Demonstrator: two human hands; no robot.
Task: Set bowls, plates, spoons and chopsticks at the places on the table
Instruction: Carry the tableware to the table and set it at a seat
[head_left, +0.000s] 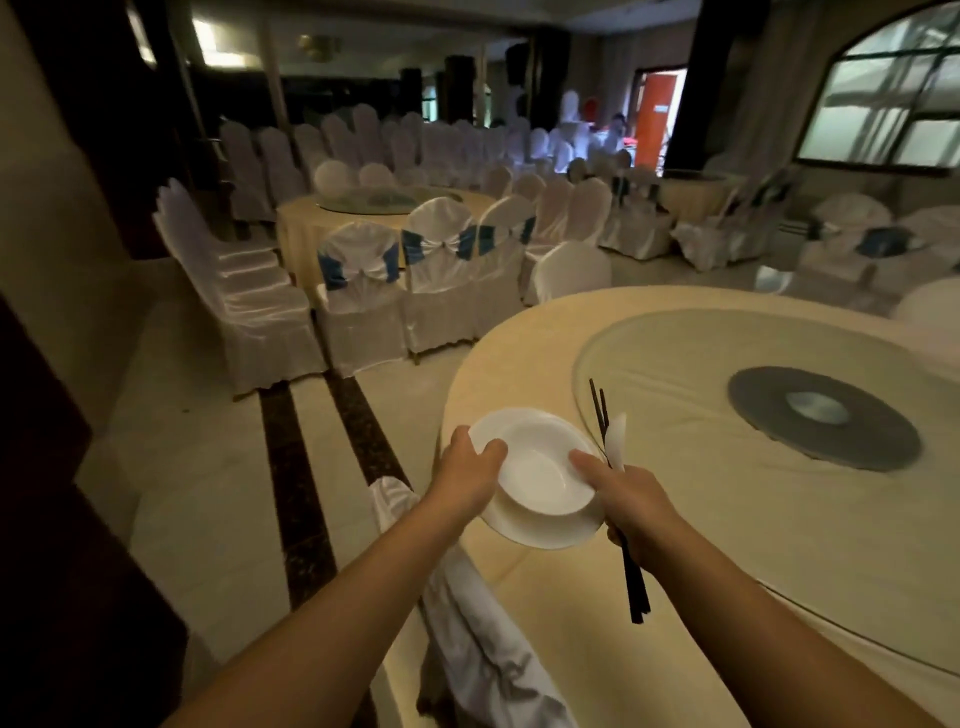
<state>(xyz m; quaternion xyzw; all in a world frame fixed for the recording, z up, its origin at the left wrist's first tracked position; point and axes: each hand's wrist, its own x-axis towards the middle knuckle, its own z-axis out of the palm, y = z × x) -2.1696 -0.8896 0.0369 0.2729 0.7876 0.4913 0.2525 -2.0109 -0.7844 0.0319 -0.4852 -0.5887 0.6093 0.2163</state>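
A white bowl (535, 467) sits in a white plate (545, 530), tilted, at the left edge of the round table (727, 519) with a cream cloth. My left hand (470, 467) grips the rim on the left, thumb over the edge. My right hand (631, 496) holds the right side, thumb on the bowl's rim. The same hand also grips a pair of black chopsticks (602, 415) and a white spoon (618, 441). The chopsticks' lower ends stick out below the hand.
A glass turntable (675, 353) with a dark round hub (823, 423) covers the table's middle. A white-covered chair (478, 623) stands just below the plate at the table's edge. More covered chairs (363, 291) and another round table (363, 213) stand behind.
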